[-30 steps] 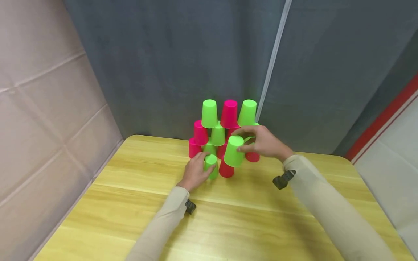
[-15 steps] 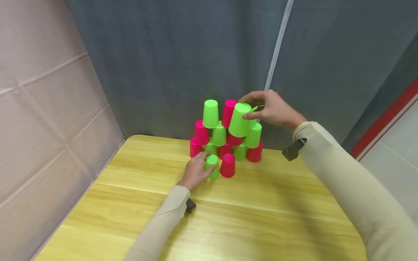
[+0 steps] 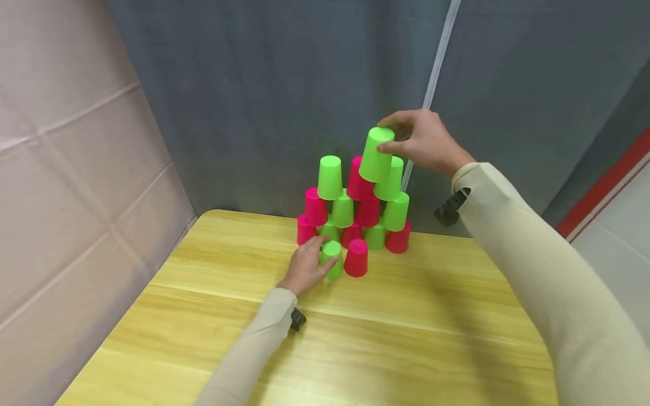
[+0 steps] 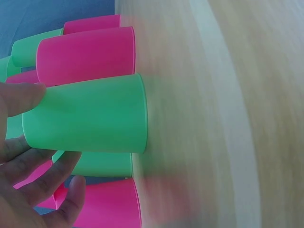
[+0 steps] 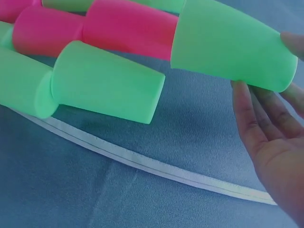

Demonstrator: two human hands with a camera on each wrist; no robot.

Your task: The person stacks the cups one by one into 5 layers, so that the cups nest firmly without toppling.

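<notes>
Up it has gone: a second ago the right hand [image 3: 421, 140] carried its green cup [image 3: 376, 154] low in front of the cup pyramid [image 3: 355, 208], and now that cup sits at the pyramid's peak height, upside down, over the gap between the top red cup [image 3: 357, 181] and the top right green cup [image 3: 391, 179]. Thumb and fingers are curled round the cup's closed end, pinching it. From the head view I cannot quite tell whether its rim already rests on the two cups below or hangs just above them; the right wrist view shows it [image 5: 232, 47] very close against a red cup [image 5: 128, 28].

Down at the foot of the pyramid, the left hand [image 3: 307, 265] has stayed put, its fingers wrapped round a small green cup [image 3: 332, 258] standing upside down on the wooden table [image 3: 386, 332]. The wrist camera shows the thumb and fingers [image 4: 33, 166] clasping it near its closed end, rim flat on the wood. Just beside it, on the pyramid's near side, stands a lone red cup [image 3: 356, 257], apart from the hand. Behind the pyramid hangs a grey curtain [image 3: 264, 96].
</notes>
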